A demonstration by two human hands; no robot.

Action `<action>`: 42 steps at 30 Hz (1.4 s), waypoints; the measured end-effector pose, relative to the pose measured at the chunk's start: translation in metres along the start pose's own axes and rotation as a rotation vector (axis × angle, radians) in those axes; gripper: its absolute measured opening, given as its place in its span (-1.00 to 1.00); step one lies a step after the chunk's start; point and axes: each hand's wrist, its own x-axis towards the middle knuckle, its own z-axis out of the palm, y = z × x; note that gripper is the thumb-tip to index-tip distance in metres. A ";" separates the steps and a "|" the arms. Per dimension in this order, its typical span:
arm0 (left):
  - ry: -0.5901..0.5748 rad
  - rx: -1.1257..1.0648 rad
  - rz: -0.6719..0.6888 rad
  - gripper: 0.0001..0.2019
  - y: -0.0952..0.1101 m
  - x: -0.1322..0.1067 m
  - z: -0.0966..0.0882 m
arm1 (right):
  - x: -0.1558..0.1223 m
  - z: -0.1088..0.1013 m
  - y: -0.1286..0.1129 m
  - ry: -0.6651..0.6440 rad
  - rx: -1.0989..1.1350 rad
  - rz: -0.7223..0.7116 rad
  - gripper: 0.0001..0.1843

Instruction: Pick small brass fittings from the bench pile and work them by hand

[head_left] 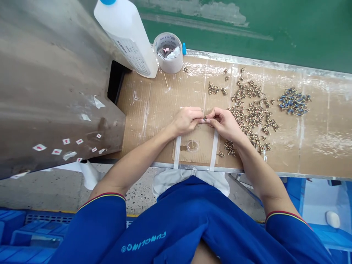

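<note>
My left hand (187,120) and my right hand (222,121) meet over the cardboard-covered table (154,124). Both are closed in a pinch on one tiny dark and bluish part (204,118), mostly covered by the fingertips. To the right of my right hand spreads a loose pile of small brass-coloured ring-shaped parts (251,113). Farther right lies a tighter heap of similar parts with blue on them (294,101). Just below my hands, a small clear round dish (193,146) sits on a taped cardboard piece (202,156), with a thin stick in it.
A large white bottle (129,40) and a tape-roll cup (171,65) holding scraps stand at the back left. Near them are a blue cap (184,48) and a thin stick (165,80). A metal panel (60,80) rises on the left; blue bins (38,234) stand below.
</note>
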 end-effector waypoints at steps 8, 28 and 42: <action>0.088 -0.077 -0.015 -0.74 0.005 0.000 -0.005 | 0.002 0.002 -0.003 0.045 0.257 0.041 -0.58; 0.037 -0.171 -0.092 -0.77 0.004 0.001 -0.007 | -0.002 0.009 -0.003 0.045 0.179 0.033 -0.56; 0.032 -0.156 -0.113 -0.77 0.004 0.002 -0.004 | -0.003 0.011 0.002 0.064 0.139 0.027 -0.61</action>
